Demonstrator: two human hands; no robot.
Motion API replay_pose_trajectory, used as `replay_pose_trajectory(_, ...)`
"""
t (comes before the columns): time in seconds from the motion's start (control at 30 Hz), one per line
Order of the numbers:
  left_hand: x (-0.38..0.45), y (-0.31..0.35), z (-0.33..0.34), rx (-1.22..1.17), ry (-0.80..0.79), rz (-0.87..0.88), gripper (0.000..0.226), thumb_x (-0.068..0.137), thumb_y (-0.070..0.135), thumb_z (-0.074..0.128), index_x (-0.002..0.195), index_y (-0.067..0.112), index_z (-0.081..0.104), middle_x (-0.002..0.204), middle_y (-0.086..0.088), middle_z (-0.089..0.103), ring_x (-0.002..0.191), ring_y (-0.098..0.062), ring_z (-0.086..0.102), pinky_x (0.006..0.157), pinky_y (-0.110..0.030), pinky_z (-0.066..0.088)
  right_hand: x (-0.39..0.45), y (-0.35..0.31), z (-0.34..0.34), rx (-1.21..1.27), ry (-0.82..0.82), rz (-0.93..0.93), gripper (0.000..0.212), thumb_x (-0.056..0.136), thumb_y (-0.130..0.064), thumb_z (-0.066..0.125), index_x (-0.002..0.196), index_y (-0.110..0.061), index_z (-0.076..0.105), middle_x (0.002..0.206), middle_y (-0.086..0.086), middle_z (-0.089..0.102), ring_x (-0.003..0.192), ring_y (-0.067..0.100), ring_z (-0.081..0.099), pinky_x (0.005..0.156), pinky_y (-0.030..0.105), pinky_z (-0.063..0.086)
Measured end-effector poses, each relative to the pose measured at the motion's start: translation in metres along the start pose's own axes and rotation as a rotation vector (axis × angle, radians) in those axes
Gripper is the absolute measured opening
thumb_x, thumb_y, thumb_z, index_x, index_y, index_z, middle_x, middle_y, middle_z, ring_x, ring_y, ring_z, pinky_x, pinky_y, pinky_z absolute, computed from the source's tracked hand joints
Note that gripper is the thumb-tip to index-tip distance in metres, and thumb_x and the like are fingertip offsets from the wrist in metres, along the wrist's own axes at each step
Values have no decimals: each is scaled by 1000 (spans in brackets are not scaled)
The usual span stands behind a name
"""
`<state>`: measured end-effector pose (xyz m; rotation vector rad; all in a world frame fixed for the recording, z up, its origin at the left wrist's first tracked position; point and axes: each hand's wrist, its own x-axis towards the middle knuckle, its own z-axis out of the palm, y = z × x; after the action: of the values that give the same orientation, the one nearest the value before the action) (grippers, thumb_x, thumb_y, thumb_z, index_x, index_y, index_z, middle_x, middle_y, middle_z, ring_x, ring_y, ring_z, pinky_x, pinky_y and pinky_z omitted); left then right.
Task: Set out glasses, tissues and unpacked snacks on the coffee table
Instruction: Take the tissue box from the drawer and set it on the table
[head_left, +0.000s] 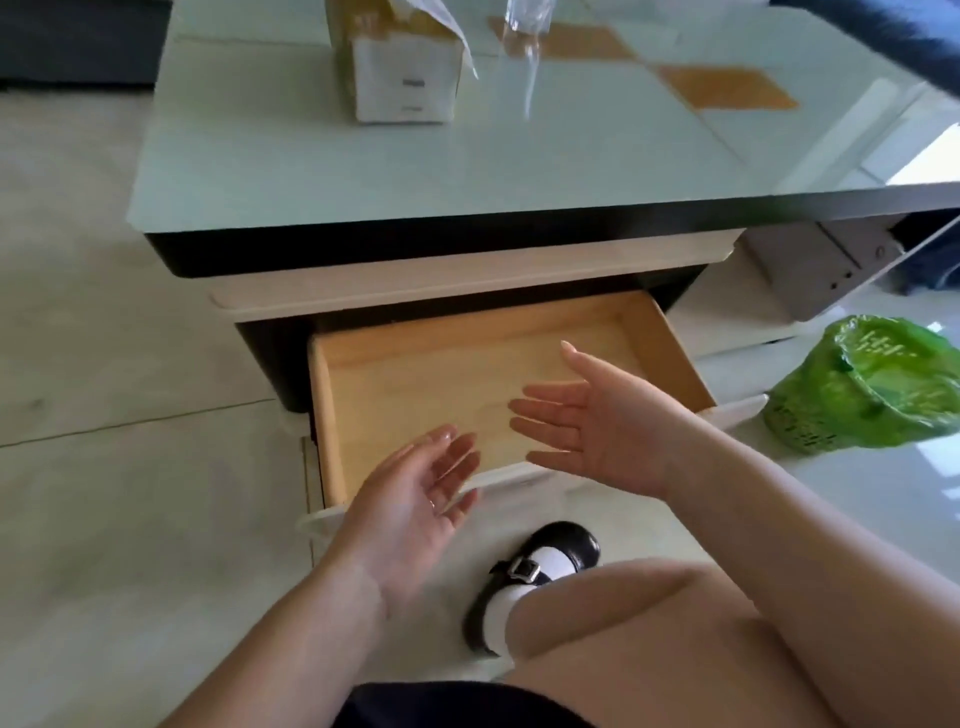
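Note:
A wooden drawer under the coffee table stands pulled out, and I see nothing lying in it. My left hand hovers palm up over the drawer's front edge with straight fingers. My right hand is held over the drawer's right half, fingers spread and pointing left. Neither hand holds anything. On the tabletop at the back stand a yellow and white tissue pack with a tissue sticking out and a clear glass to its right.
A green plastic bag sits on the floor to the right of the drawer. My knee and a black shoe are just in front of the drawer. A white box stands under the table's right side.

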<state>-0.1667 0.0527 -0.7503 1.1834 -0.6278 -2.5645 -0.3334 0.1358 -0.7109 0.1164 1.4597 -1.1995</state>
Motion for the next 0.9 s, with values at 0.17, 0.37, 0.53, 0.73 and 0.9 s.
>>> replay_pose_trajectory(0.17, -1, -25, -19, -88, 13, -312, 39, 91, 27, 51, 122, 3, 54, 113, -12, 64, 102, -24, 61, 94, -43, 44, 13, 43, -10, -264, 53, 306, 68, 83, -62, 51, 110, 0, 58, 105, 14, 66, 99, 26, 63, 96, 45, 47)
replay_pose_trajectory(0.37, 8, -22, -20, -188, 76, -305, 62, 93, 31, 49, 136, -11, 31, 129, -23, 54, 118, -29, 56, 94, -45, 46, 26, 53, -14, -70, 167, 231, 82, 82, -55, 58, 139, -3, 31, 126, 21, 53, 107, 31, 59, 93, 48, 46)
replay_pose_trajectory(0.53, 18, -13, -17, -255, 64, -265, 72, 92, 33, 49, 136, -17, 24, 133, -27, 46, 117, -30, 55, 81, -43, 53, 38, 49, -6, 38, 167, 145, 93, 84, -54, 57, 147, -2, 15, 149, 19, 32, 125, 31, 48, 106, 46, 39)
replay_pose_trajectory(0.73, 36, 2, -13, -328, 34, -202, 52, 91, 33, 50, 115, -12, 48, 134, -26, 49, 121, -31, 53, 98, -41, 45, 65, 31, -1, 153, 148, 98, 95, 79, -58, 62, 145, -1, 24, 116, 16, 51, 111, 29, 55, 104, 45, 41)
replay_pose_trajectory(0.9, 61, 25, -2, -385, 45, -110, 59, 90, 33, 52, 129, -10, 40, 130, -25, 52, 120, -32, 52, 97, -42, 45, 93, 6, 12, 199, 167, 49, 101, 60, -62, 74, 138, -8, 38, 110, 13, 52, 92, 26, 64, 83, 41, 52)
